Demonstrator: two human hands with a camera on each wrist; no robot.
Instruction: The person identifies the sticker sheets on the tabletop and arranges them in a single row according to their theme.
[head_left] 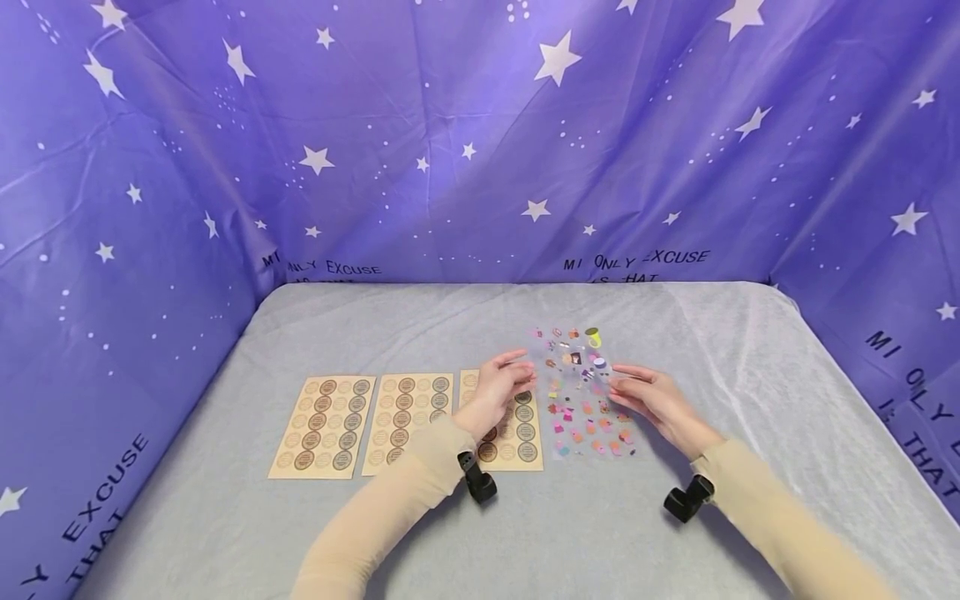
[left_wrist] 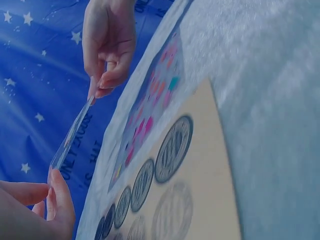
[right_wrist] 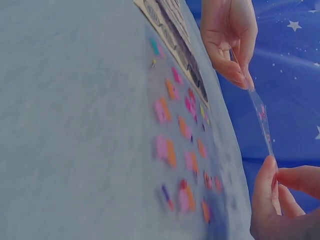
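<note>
My left hand (head_left: 498, 390) pinches one side of a thin clear sticker sheet (head_left: 576, 360) printed with small colourful pictures. The opposite side is pinched between the thumb and fingers of my right hand (head_left: 654, 402). Both wrist views show this held sheet (left_wrist: 72, 131) edge-on, raised above the table and stretched between the hands. Below it lies another clear sticker sheet (right_wrist: 175, 135) with pink and orange designs, flat on the cloth. My left forearm and hand cover part of the nearest tan sheet of round stickers (head_left: 517, 433).
Two more tan sheets, a middle one (head_left: 408, 417) and a far-left one (head_left: 322, 427), lie in a row to the left. A grey cloth (head_left: 750, 375) covers the table. Purple star-patterned fabric (head_left: 465, 100) hangs at the back and sides.
</note>
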